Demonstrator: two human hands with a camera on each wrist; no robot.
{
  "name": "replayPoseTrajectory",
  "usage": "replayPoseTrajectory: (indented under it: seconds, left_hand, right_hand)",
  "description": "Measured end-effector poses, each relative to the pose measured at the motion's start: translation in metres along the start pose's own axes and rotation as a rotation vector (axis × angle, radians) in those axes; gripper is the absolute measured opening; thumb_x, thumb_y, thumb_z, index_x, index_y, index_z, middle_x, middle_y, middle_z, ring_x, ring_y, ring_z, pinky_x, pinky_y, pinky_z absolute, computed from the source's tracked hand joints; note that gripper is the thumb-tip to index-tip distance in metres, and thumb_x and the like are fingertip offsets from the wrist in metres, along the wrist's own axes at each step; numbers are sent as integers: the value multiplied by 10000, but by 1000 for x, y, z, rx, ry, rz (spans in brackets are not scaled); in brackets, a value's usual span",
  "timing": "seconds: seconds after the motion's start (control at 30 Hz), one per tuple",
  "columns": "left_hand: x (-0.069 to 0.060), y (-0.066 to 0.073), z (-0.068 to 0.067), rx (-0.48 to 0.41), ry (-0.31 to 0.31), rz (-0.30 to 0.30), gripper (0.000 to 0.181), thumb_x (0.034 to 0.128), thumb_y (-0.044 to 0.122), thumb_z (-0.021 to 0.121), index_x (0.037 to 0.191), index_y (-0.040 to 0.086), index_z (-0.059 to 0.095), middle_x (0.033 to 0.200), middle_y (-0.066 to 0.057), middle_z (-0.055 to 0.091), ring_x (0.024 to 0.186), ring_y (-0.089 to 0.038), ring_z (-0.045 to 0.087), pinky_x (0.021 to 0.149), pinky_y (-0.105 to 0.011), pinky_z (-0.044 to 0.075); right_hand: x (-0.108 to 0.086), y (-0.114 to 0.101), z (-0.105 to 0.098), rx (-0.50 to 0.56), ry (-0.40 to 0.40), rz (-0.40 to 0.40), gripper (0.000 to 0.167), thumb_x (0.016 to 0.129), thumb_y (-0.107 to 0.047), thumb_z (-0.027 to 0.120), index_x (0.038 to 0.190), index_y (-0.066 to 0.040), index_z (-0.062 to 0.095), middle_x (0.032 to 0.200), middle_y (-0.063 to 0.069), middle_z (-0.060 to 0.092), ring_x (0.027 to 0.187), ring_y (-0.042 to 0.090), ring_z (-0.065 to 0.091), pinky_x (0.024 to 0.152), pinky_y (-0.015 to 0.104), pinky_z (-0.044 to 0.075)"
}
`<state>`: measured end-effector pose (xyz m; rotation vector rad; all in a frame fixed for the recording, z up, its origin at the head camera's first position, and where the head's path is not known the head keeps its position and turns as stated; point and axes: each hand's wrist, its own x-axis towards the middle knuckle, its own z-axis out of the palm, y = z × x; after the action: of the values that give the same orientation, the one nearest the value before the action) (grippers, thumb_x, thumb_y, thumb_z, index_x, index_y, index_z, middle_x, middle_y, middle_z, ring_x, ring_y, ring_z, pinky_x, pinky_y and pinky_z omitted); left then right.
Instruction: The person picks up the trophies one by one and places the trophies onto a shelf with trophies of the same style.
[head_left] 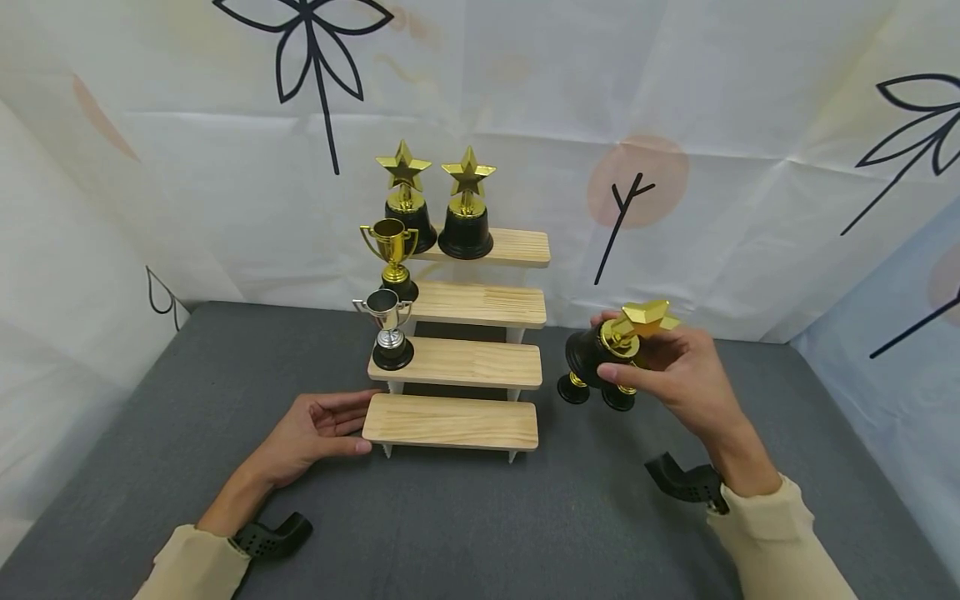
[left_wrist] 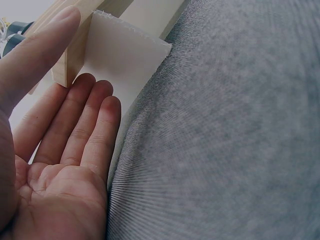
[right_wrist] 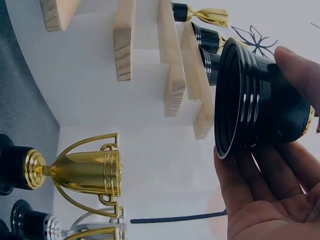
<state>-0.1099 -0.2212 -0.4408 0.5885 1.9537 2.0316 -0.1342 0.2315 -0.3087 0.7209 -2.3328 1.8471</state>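
Tilted in my right hand (head_left: 686, 379) is a gold star trophy (head_left: 592, 354), its black base (right_wrist: 267, 100) gripped between thumb and fingers in the right wrist view. Below and behind it, cup trophies stand on the table, among them a gold cup (right_wrist: 87, 172) and a silver one (right_wrist: 95, 232). My left hand (head_left: 307, 437), fingers extended, rests at the left end of the lowest wooden step (head_left: 450, 421); its fingertips (left_wrist: 102, 87) are by the step's edge and white side panel (left_wrist: 120, 55).
On the top step (head_left: 521, 247) stand two star trophies (head_left: 403, 196) (head_left: 467, 208). A gold cup (head_left: 392, 250) stands at the left of the second step (head_left: 487, 304), and a silver cup (head_left: 388, 329) at the left of the third (head_left: 480, 362). A patterned white cloth (head_left: 525, 100) hangs behind.
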Motion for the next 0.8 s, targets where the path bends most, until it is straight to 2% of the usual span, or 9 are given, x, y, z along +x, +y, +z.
replayPoseTrajectory:
  seconds: [0.17,0.47,0.63,0.8]
  left_hand:
    - [0,0,0,-2,-3,3,701,824,-126,760,1419,-220,402,1429,-309,508,1229,-159,617,1013,-326,533]
    - [0,-1,-1,5,-1,1,711,817,-130,763,1418,-225,396,1429,-334,492,1225,-152,621,1012,-320,532]
    - [1,-1,-1,14,5,-2,713,816,-128,765,1420,-220,399,1431,-347,481,1222,-147,623,1008,-314,533]
    - [1,0,-1,16,6,-4,717,812,-128,769,1419,-221,399,1431,-359,473,1219,-145,624,1006,-313,534]
  right_hand:
    - [5,-3,1,16,-11,-5,554,783,170,783,1308,83,627,1267,84,681,1198,191,629,1038,228,508]
    - [15,-6,0,-74,-46,-14,565,802,108,806,1334,51,625,1297,127,669,1212,186,618,1016,230,521]
    - [22,-8,1,-71,-76,-35,538,805,104,805,1315,52,641,1288,130,671,1238,200,605,1060,250,490]
    - [29,-11,3,-77,-88,-40,552,802,92,815,1323,38,643,1289,117,675,1219,202,618,1021,254,521]
